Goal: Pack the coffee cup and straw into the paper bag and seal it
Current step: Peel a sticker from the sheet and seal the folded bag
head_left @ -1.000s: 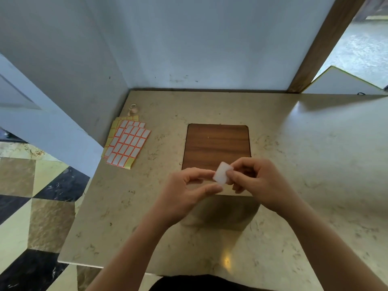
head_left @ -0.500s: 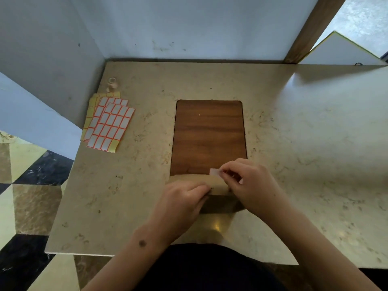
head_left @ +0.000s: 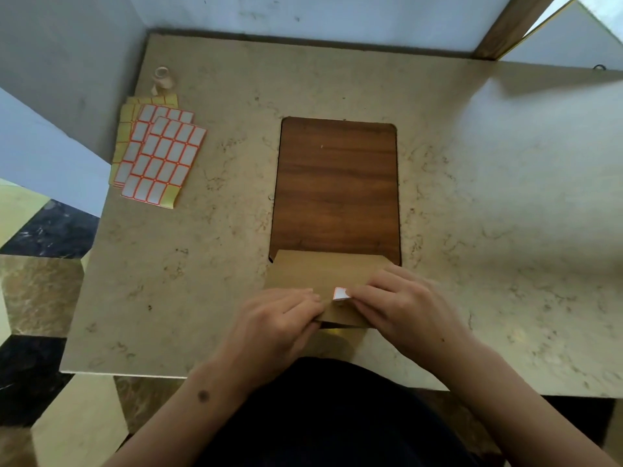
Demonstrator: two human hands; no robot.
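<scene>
**Sticker down on the bag**

Marble table (head_left: 472, 197), bag (head_left: 313, 274) lower centre. Sticker (head_left: 339, 293), airborne 1 s ago, now on the fold. R hand (head_left: 401, 305) pinches it; L hand (head_left: 279, 318) clamps the flap. Cup & straw unseen, prob. inside. Nearly sealed.

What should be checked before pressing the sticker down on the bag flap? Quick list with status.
1. Flap folded over: ok. The paper bag has its top folded toward the person.
2. Flap held: ok. The left hand pins the fold's left side.
3. Sticker in place: ok. The sticker sits at the flap edge under the right hand fingertips.
4. Sticker bridges flap and bag body: cannot tell, its lower edge is hidden.
5. Cup and straw inside: cannot tell, the bag is closed.
6. Spare stickers at hand: ok. The sticker sheets lie at the table's far left.
</scene>
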